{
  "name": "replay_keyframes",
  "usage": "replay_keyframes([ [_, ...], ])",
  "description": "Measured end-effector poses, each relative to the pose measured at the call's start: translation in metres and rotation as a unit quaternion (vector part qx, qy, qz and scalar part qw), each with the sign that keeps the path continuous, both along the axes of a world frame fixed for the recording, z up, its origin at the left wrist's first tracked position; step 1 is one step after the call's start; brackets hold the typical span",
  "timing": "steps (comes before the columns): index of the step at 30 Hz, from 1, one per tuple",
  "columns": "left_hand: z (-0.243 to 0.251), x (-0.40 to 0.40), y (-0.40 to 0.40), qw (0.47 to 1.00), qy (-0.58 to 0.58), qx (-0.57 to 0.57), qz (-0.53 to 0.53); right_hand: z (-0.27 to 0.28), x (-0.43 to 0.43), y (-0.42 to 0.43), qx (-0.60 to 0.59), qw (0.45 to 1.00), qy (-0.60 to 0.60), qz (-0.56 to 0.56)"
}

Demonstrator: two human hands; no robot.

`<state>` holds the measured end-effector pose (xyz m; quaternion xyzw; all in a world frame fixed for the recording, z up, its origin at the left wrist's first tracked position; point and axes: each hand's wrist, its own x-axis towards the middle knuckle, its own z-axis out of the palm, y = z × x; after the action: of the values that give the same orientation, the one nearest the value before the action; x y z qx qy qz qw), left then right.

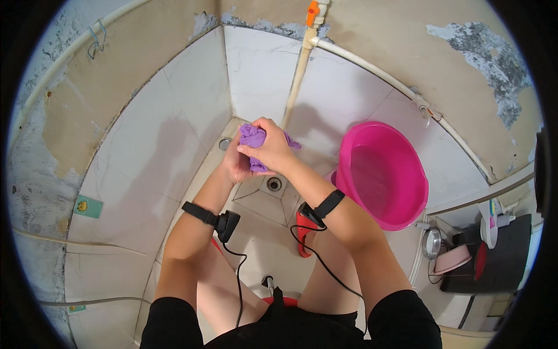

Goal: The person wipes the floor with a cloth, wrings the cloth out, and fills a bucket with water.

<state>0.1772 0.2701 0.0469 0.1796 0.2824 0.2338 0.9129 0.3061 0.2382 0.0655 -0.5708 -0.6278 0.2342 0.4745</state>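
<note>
A crumpled purple cloth [253, 136] is bunched between my two hands, above the tiled floor. My left hand [235, 162] cups it from the left and below, palm turned up. From the right and above, my right hand [273, 147] presses on it with the thumb across its front. One end of the cloth sticks out past the right hand's far side. Below the hands, a round floor drain [273, 184] is set in the floor. The fingers of the left hand are partly hidden behind the cloth.
A large pink plastic tub [383, 174] stands to the right by the wall. A pipe with an orange-handled valve [312, 14] runs down the corner wall. My foot wears a red slipper [304, 235]. Cables hang from both forearm straps. Basins [453, 260] stand at far right.
</note>
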Motion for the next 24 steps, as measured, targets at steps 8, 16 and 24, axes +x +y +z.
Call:
replay_keyframes([
  [8, -0.031, 0.026, 0.037, 0.996, -0.048, 0.031, 0.063, -0.009, 0.016, 0.003, -0.100, 0.976, 0.192, 0.037],
  [16, -0.051, 0.058, 0.040, 0.985, 0.048, 0.063, 0.156, -0.044, 0.056, 0.041, -0.181, 0.863, 0.470, 0.032],
  [24, -0.043, 0.057, 0.051, 0.998, 0.035, 0.018, 0.048, -0.053, 0.057, 0.053, -0.095, 0.980, 0.106, -0.137],
])
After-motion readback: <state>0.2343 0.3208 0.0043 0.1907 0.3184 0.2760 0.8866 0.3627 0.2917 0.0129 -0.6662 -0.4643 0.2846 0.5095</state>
